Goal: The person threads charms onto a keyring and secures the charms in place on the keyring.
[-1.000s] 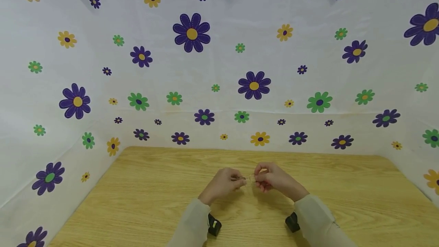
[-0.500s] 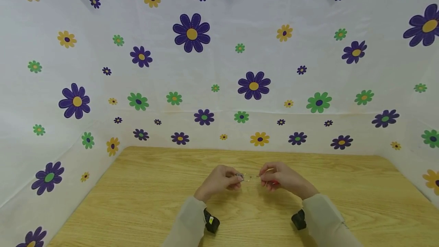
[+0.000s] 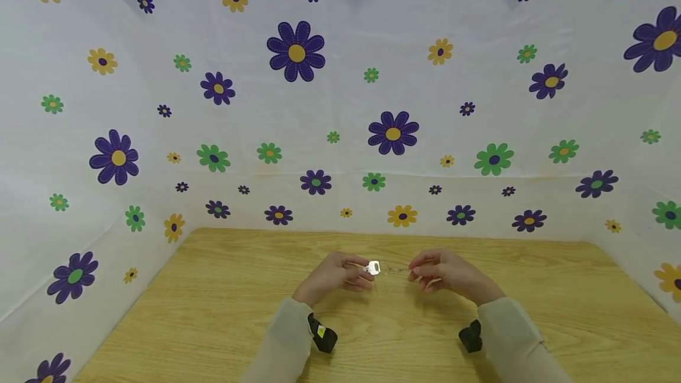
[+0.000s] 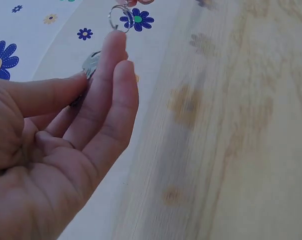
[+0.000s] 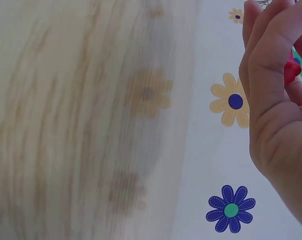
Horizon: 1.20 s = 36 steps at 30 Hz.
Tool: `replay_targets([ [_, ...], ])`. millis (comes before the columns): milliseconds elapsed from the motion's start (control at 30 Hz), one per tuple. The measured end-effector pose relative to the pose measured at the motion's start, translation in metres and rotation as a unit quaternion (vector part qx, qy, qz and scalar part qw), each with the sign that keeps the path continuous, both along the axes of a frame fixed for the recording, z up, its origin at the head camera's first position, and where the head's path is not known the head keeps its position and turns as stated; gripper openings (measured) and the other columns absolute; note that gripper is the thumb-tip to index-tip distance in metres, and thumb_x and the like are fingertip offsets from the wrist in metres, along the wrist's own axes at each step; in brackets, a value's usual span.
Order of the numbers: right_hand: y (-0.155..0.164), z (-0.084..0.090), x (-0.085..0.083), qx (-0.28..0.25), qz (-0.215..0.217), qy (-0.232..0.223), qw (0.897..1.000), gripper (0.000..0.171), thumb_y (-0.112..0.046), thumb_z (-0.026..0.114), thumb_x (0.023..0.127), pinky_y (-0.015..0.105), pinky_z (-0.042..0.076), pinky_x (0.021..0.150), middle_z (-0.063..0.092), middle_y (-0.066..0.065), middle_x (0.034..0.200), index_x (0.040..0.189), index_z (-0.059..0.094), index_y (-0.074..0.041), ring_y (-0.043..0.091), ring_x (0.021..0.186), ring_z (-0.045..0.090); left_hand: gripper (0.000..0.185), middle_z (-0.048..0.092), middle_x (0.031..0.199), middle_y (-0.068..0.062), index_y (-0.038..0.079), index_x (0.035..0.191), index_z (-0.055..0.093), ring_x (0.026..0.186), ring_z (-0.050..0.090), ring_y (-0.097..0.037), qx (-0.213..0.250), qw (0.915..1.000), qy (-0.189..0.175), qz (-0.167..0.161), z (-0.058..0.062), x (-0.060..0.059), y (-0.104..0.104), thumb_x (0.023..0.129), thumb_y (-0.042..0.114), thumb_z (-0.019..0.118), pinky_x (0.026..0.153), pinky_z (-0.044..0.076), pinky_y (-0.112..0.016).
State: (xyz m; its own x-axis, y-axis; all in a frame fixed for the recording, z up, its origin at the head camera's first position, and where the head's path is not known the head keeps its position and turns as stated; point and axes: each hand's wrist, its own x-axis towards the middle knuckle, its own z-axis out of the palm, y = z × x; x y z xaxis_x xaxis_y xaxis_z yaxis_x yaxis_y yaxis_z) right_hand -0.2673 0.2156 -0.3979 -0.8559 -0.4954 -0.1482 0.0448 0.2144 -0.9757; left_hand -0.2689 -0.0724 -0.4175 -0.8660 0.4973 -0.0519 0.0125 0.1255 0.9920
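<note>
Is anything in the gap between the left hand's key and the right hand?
Nothing solid blocks it. The left hand pinches the small silver key; only a thin metal ring or chain, faintly visible, spans the gap to the right hand above the wooden table.

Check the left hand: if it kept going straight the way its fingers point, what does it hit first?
Probably the right hand. The left hand pinches a key and points across a small gap toward it, with only a thin ring or chain between. Depth unclear.
</note>
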Motion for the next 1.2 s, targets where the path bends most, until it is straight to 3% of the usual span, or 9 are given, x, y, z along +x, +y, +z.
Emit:
replay_targets([
  [267, 0.003, -0.001, -0.003, 0.005, -0.006, -0.014, 1.0, 0.032, -0.007, 0.058, 0.102, 0.029, 0.058, 0.073, 0.07, 0.01, 0.101, 0.123, 0.057, 0.017, 0.017, 0.081, 0.065, 0.032, 0.071, 0.109, -0.025, -0.012, 0.133, 0.057, 0.099, 0.073, -0.034, 0.016, 0.9996, -0.023, 0.002, 0.0, -0.004, -0.001, 0.105, -0.003, 0.044, 0.084, 0.058, -0.04],
  [467, 0.006, -0.001, -0.007, 0.021, -0.011, -0.017, 1.0, 0.025, -0.007, 0.06, 0.101, 0.028, 0.058, 0.07, 0.071, 0.011, 0.1, 0.117, 0.062, 0.012, 0.016, 0.079, 0.065, 0.029, 0.072, 0.105, -0.025, -0.009, 0.129, 0.06, 0.095, 0.074, -0.031, 0.015, 0.9986, -0.038, 0.034, -0.002, -0.007, 0.0, 0.103, -0.002, 0.048, 0.083, 0.059, -0.04],
  [833, 0.006, -0.005, -0.012, 0.038, -0.007, -0.023, 0.999, 0.022, -0.008, 0.062, 0.101, 0.027, 0.057, 0.068, 0.07, 0.01, 0.09, 0.111, 0.064, 0.011, 0.015, 0.072, 0.064, 0.023, 0.074, 0.099, -0.017, -0.006, 0.118, 0.067, 0.081, 0.075, -0.024, -0.043, 0.9927, -0.051, 0.101, -0.003, -0.009, 0.005, 0.1, 0.003, 0.058, 0.07, 0.061, -0.035],
  [1067, 0.005, -0.009, -0.016, 0.065, -0.019, -0.013, 0.998, 0.021, -0.006, 0.06, 0.101, 0.027, 0.058, 0.068, 0.069, 0.009, 0.087, 0.11, 0.063, 0.012, 0.015, 0.071, 0.063, 0.022, 0.074, 0.101, -0.017, -0.009, 0.118, 0.066, 0.075, 0.075, -0.022, -0.059, 0.9893, -0.057, 0.12, -0.002, -0.011, 0.006, 0.1, 0.001, 0.058, 0.064, 0.06, -0.032],
  [1200, 0.003, -0.009, -0.018, 0.081, -0.026, -0.006, 0.996, 0.019, -0.004, 0.059, 0.1, 0.027, 0.057, 0.067, 0.068, 0.009, 0.085, 0.109, 0.063, 0.013, 0.014, 0.07, 0.063, 0.02, 0.075, 0.101, -0.017, -0.007, 0.117, 0.067, 0.069, 0.073, -0.018, -0.057, 0.9857, -0.078, 0.138, -0.003, -0.013, 0.006, 0.1, 0.0, 0.059, 0.06, 0.059, -0.028],
])
